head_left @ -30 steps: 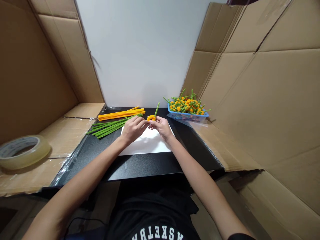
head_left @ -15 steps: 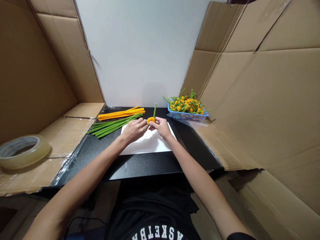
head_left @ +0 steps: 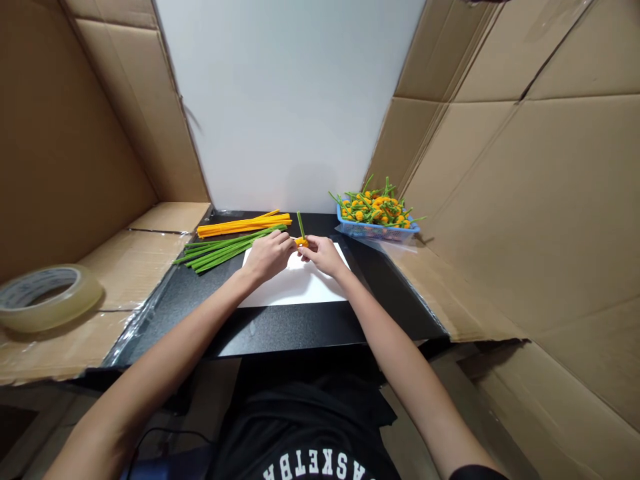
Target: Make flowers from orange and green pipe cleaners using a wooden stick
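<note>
A roll of clear tape (head_left: 47, 298) is lying flat on cardboard at the far left, beside the black bench (head_left: 280, 330). On the bench, a bundle of orange pipe cleaners (head_left: 244, 226) is laid out loose, with a bundle of green pipe cleaners (head_left: 220, 249) just in front of it. The left hand (head_left: 269, 257) is closed, its fingers pinching a small orange flower (head_left: 301, 242) above a white sheet (head_left: 295, 285). The right hand (head_left: 324, 256) is likewise closed on the flower from the other side. A green stem (head_left: 301, 225) rises from the flower, nearly upright. At the right, a blue plastic basket (head_left: 375, 233) is heaped with many orange flowers on green stems (head_left: 375, 209), their stems sticking out past the rim. Clear plastic (head_left: 380, 241) lies beneath the basket.
</note>
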The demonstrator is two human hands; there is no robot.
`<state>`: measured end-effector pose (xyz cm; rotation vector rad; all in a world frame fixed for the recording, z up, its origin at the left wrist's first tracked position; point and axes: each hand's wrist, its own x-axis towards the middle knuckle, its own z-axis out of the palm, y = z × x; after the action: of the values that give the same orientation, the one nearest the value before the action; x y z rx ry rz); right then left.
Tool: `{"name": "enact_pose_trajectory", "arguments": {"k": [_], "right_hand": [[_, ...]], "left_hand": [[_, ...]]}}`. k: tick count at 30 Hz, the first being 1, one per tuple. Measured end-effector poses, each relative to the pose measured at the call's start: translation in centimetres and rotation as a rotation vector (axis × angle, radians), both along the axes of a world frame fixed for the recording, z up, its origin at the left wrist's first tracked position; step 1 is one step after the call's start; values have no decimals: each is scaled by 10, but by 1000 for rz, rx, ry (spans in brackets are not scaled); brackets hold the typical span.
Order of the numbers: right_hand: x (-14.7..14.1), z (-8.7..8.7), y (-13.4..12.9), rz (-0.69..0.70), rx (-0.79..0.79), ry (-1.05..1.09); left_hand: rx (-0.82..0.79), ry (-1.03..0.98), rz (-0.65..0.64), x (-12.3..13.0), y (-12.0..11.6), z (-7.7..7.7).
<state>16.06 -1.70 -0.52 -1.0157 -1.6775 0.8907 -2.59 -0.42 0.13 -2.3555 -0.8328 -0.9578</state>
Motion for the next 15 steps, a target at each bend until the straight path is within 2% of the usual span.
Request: {"name": "enact_pose_trajectory", "arguments": {"k": [8,15], "right_hand": [[7,-1,2,56,18,-92],[5,1,4,-10,-122,191]], "left_hand": [[-98,-25,-9,0,1,1],[-119,-65,-38,-9,5,1]]}}
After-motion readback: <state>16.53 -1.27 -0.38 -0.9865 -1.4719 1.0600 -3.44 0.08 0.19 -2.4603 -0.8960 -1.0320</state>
